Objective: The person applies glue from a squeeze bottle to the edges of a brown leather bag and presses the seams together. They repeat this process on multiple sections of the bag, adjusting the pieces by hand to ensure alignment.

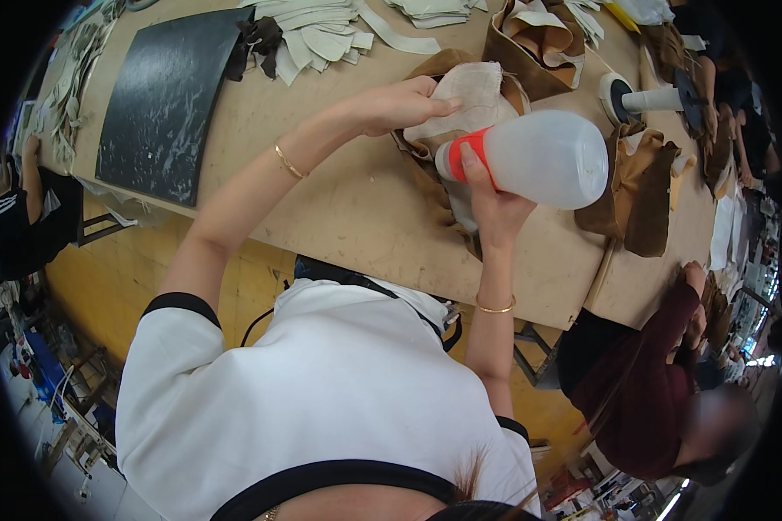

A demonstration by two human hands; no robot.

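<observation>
My right hand [498, 211] is wrapped round a cloudy white plastic bottle [554, 158] with a red band near its narrow end. The bottle is tipped, its narrow end pointing left over the work and its wide base to the right. My left hand [408, 106] pinches the edge of a cream lining [473, 91], thumb on top. This lining belongs to a brown leather piece [434, 187] lying on the table beneath both hands. The bottle and my right hand hide part of the leather piece.
A black board [167, 104] lies on the table [339, 221] at left. Cream cut strips [321, 39] are heaped at the back. More brown leather pieces [639, 191] and a thread spool [652, 100] are at right. A person in a maroon sleeve [643, 382] sits right; another person [35, 208] is left.
</observation>
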